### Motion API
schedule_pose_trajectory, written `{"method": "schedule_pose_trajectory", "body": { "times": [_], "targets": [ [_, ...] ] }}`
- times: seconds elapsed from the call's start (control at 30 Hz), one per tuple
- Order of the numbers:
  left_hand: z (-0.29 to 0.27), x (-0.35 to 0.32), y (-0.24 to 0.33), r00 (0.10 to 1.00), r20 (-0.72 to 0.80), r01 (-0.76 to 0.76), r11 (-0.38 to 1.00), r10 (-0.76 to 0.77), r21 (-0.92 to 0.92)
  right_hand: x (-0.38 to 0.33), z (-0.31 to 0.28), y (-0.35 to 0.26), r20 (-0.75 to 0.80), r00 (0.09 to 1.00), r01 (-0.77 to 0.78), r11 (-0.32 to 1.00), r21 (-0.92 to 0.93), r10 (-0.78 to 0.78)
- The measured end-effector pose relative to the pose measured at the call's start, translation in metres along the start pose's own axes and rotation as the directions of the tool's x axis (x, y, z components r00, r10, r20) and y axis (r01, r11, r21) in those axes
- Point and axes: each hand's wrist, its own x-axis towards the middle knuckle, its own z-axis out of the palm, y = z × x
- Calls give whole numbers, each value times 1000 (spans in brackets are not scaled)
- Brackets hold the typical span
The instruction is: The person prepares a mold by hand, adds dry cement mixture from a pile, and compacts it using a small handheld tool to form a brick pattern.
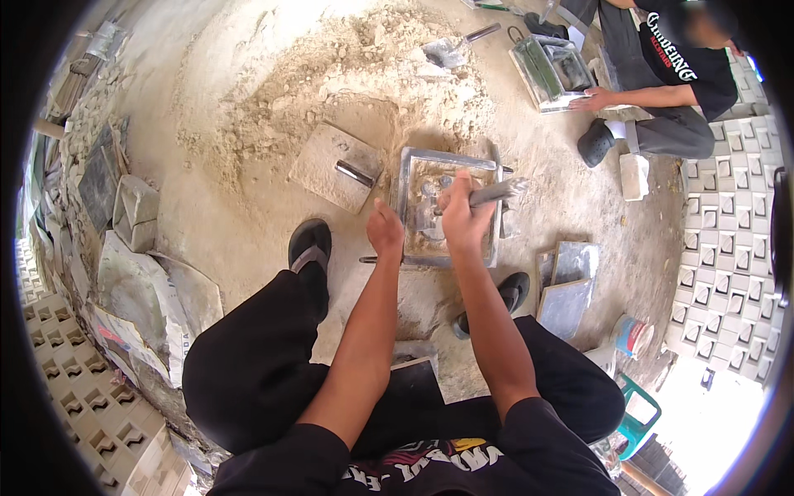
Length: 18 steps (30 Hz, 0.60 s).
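Note:
A square metal mould frame [405,186] lies on the ground between my feet, with pale powdery mix and a raised pattern inside it. My right hand [465,217] is closed round a thick grey bar-like tool [499,193] with a rough end, held over the mould. At the frame's left side is my left hand [385,230], thumb raised; its other fingers are partly hidden and blurred, so I cannot tell whether it grips the rim. Left of that hand, a dusty square plate [318,161] with a metal handle [354,173] rests on the ground.
Beyond the mould spreads a heap of sandy mix [331,74], a trowel [447,54] on it. A co-worker's hand [591,100] touches another mould [550,70] at upper right. Flat slabs [566,302] and a small bucket [634,336] stand right; patterned blocks [728,240] are stacked beyond.

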Motion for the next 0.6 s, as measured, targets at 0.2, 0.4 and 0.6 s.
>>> {"method": "schedule_pose_trajectory", "body": {
  "times": [0.2,0.4,0.6],
  "targets": [
    [3,-1,6,1000,12,14,1000,-14,1,-20,-14,30,72,985,165,983,-85,-159],
    [2,4,-2,998,-54,-11,998,15,64,-31,-2,-9,70,995,73,997,11,-73],
    [1,0,5,1000,-7,17,1000,-17,17,-43,-14,21,102,968,228,973,36,-230]
  ]
}}
